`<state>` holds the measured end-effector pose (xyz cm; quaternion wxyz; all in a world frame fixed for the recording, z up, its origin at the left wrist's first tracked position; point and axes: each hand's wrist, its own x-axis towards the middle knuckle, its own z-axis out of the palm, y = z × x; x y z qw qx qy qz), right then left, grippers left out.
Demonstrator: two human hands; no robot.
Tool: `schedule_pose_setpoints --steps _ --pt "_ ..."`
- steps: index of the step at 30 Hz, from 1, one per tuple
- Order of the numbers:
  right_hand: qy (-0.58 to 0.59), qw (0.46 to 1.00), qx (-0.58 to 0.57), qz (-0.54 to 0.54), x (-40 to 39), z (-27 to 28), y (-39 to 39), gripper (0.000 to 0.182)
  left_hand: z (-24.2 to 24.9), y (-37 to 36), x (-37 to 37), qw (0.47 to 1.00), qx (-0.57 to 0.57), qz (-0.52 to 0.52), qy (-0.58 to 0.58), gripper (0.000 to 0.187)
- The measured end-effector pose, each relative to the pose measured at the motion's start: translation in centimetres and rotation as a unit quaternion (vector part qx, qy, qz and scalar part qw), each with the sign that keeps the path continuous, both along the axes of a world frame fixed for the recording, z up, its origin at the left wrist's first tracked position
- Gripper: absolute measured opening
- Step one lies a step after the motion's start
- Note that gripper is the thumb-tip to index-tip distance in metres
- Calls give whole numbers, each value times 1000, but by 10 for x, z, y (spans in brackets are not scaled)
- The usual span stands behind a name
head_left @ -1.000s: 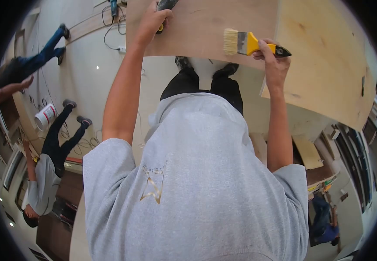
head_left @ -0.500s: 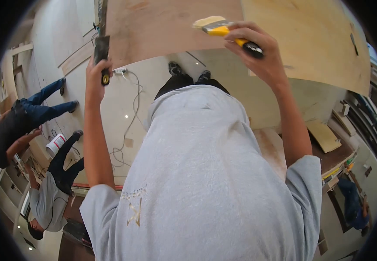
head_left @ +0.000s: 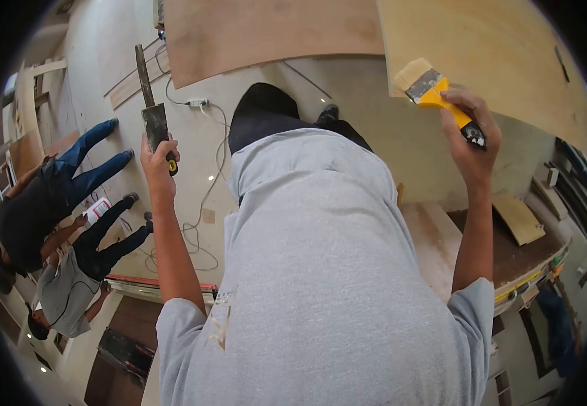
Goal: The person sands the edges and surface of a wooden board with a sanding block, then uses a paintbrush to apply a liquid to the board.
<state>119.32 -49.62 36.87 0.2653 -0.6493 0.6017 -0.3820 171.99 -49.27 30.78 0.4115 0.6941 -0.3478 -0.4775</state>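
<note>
My left hand point(head_left: 155, 162) is closed around a dark, smeared scraper point(head_left: 155, 125) with a yellow ring at its handle end. Beyond the scraper's wide flat part, a long narrow dark strip point(head_left: 144, 76) sticks up. On the other side, my right hand point(head_left: 475, 139) grips a paintbrush point(head_left: 436, 91) by its yellow-and-black handle. Its pale bristles point up and left, over the edge of a light yellowish wood sheet point(head_left: 473, 51). A browner wood sheet point(head_left: 273, 30) lies at the top centre, in front of my legs.
A power strip point(head_left: 197, 103) and its grey cable lie on the floor at left. Two people point(head_left: 29, 213) point(head_left: 70, 291) stand at far left, near a white bucket point(head_left: 97, 211). Boards point(head_left: 518, 220) rest on a bench at right, with another person point(head_left: 556, 325) behind.
Both hands have moved down; the right has also gone right, turning the paintbrush's bristles upward. The narrow strip now shows above the scraper. One of my legs has lifted or stepped forward.
</note>
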Motion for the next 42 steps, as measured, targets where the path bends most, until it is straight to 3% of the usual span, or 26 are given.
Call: schedule_pose_setpoints --steps 7,14,17,18,20,24,27,28,30,34,37,40,42 --pt "121 991 -54 -14 9 -4 13 23 -25 -50 11 995 -27 -63 -72 22" --pt "131 991 -12 -17 60 -9 -11 18 -37 -120 34 978 -64 -127 -154 25" --pt "91 995 1 42 115 -15 -49 18 -33 -137 45 966 -37 -138 -216 33" --pt "68 996 0 64 139 -18 -63 19 -35 -145 51 952 -57 -151 -259 55" --pt "35 993 -38 106 191 -31 -92 21 -41 -154 61 953 -60 -148 -256 56" --pt "-126 971 39 197 297 -50 -140 19 -50 -180 59 953 -78 -149 -252 54" --pt "-79 977 51 190 306 -91 -167 19 -40 -197 55 962 -40 -171 -208 52" --pt "-140 980 90 112 292 -102 -161 16 -43 -200 58 961 -41 -179 -207 52" --pt "-130 991 35 -15 242 -118 -145 15 -51 -215 56 959 -44 -195 -203 53" --pt "45 971 39 -230 155 -88 -92 15 -74 -228 44 952 -51 -218 -207 56" --pt "23 966 68 -248 158 -60 -98 14 -76 -248 26 949 -23 -232 -213 66" --pt "44 989 1 -139 205 -48 -153 12 -94 -255 3 939 -56 -214 -261 80" --pt "49 996 -44 -55 253 -50 -204 11 -77 -260 -7 940 -44 -201 -273 85"
